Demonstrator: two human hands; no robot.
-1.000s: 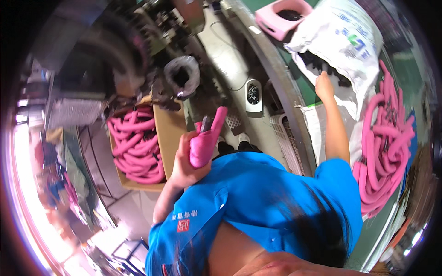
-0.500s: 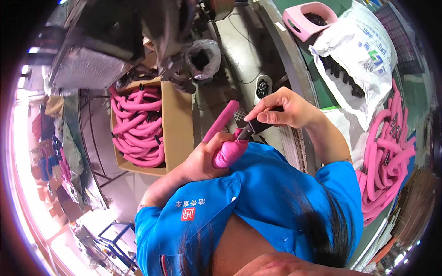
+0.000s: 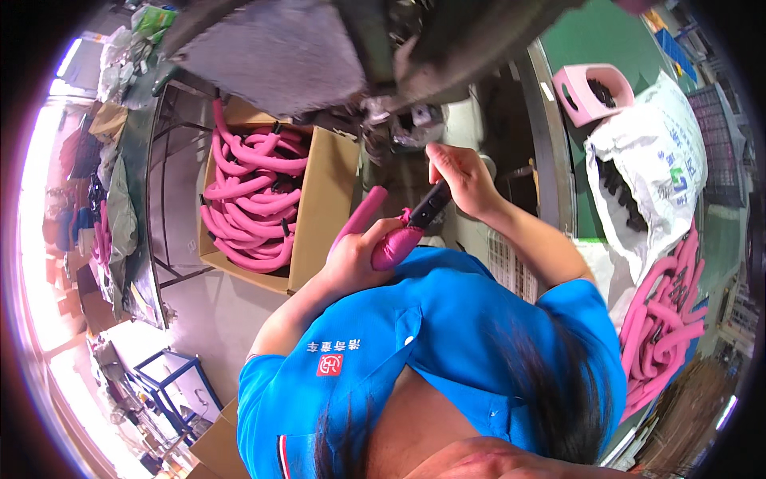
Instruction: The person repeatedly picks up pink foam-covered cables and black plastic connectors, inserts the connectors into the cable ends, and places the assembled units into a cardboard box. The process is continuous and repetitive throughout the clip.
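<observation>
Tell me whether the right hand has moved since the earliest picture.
Yes: the right hand has gone from the white sack leftward, to the black piece near the left hand.

gap btwn carton (image 3: 325,199) & L hand (image 3: 351,262) | obst: machine (image 3: 479,56) fwd, bench (image 3: 594,36) R

A wide fisheye camera, the left of a head-worn pair, looks steeply down the front of its wearer's blue shirt (image 3: 471,319), which fills the lower middle at close range. The left hand (image 3: 351,259) and right hand (image 3: 467,180) appear near the center of the upright, unmirrored view, farther from the lens. Beyond them, it takes in a cardboard box (image 3: 325,199) at left and a green-topped bench (image 3: 598,40) at right, edges bowing toward the dark rim.
</observation>
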